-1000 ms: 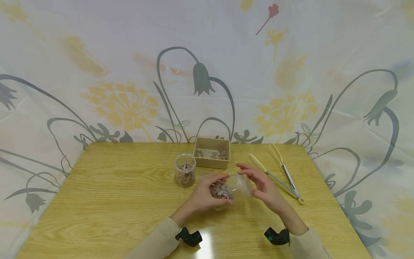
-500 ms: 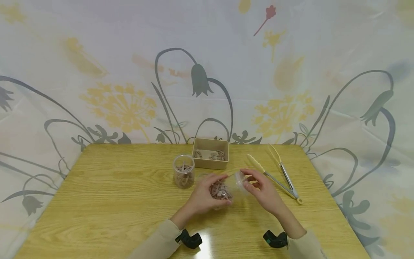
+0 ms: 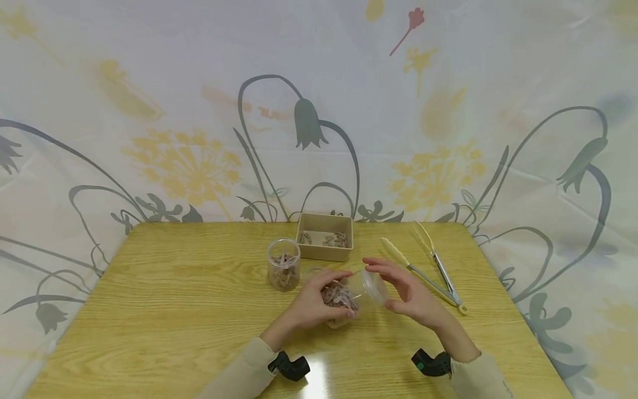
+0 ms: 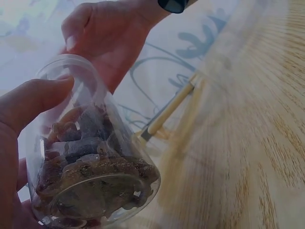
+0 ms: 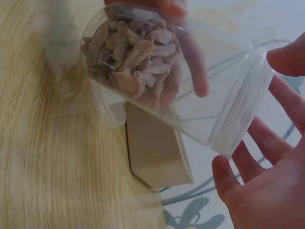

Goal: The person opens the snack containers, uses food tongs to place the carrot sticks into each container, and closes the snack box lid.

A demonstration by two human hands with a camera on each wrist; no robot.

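My left hand (image 3: 319,302) grips a clear plastic jar (image 5: 195,109) partly filled with pinkish-brown dried strips (image 5: 138,52). The jar lies tilted, its capped end toward the right. At that end, my right hand (image 3: 411,291) has thumb and fingers spread about the clear lid (image 3: 374,285), fingertips at its rim in the right wrist view. In the left wrist view, the left thumb (image 4: 45,98) presses along the jar's side and the strips are heaped near its base.
An open clear jar (image 3: 284,271) of similar strips stands to the left. Behind is a beige box (image 3: 326,254) with a few strips inside. Another clear lid (image 3: 315,272) lies behind the left hand. Tongs (image 3: 441,277) lie spread on the wooden table (image 3: 174,310) at right.
The right hand's fingers closed in on the lid half a second ago, then spread wider around it again. The left hand and jar stay nearly in place.
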